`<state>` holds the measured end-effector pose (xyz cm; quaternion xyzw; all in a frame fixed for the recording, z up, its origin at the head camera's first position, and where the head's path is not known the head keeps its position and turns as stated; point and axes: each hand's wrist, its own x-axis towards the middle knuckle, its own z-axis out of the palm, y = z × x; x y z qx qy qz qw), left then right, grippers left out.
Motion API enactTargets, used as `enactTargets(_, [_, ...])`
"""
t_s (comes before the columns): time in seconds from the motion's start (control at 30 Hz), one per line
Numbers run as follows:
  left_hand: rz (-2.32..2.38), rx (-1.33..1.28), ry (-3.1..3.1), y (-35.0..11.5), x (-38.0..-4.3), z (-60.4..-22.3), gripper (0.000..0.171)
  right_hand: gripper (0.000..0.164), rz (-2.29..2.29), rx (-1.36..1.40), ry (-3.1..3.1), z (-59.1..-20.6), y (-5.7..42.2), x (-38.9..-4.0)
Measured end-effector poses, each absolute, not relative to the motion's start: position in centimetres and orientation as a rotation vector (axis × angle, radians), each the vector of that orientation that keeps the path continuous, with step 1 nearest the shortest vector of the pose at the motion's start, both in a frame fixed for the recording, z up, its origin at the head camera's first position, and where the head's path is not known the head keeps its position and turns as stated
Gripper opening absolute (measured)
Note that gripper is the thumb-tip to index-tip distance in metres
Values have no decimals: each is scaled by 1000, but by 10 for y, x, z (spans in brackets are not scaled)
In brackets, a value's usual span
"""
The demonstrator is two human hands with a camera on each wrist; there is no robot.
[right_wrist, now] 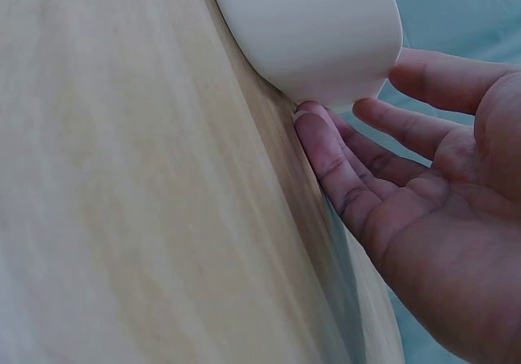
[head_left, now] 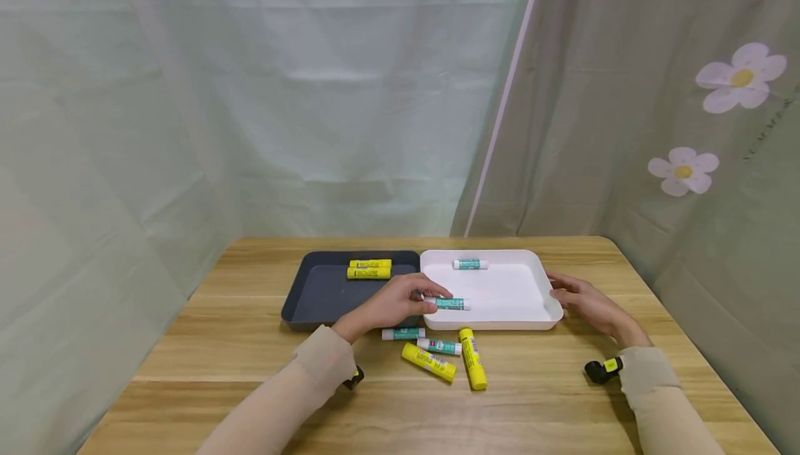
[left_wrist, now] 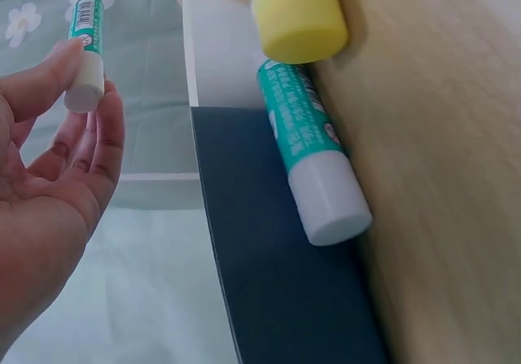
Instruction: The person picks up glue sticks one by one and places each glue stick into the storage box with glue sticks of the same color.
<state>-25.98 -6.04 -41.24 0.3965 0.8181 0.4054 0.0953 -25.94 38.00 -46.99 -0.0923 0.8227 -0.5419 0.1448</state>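
Note:
Between thumb and fingertips, my left hand (head_left: 394, 301) pinches a green-and-white glue stick (head_left: 451, 304), which overlaps the near left part of the white tray (head_left: 515, 292) in the head view. The left wrist view shows this glue stick (left_wrist: 87, 26) gripped by its white end. With relaxed fingers, my right hand (head_left: 590, 308) touches the white tray's right side; its fingertips are at the tray's outer wall (right_wrist: 317, 30) in the right wrist view. Another green glue stick (head_left: 470, 265) lies at the back of that tray.
Left of it, a dark grey tray (head_left: 315, 295) holds two yellow glue sticks (head_left: 369, 273). On the wooden table (head_left: 537, 399), in front of the trays, lie two green glue sticks (head_left: 403, 334) and two larger yellow ones (head_left: 473, 359). Curtains (head_left: 375, 108) hang around the table.

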Motion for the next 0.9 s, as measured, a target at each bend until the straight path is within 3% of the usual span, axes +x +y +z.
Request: enactTargets(0.9, [1179,1201,2459,-23,-299,-392,31,72,-1576,-240,2342,-467,380,-259])
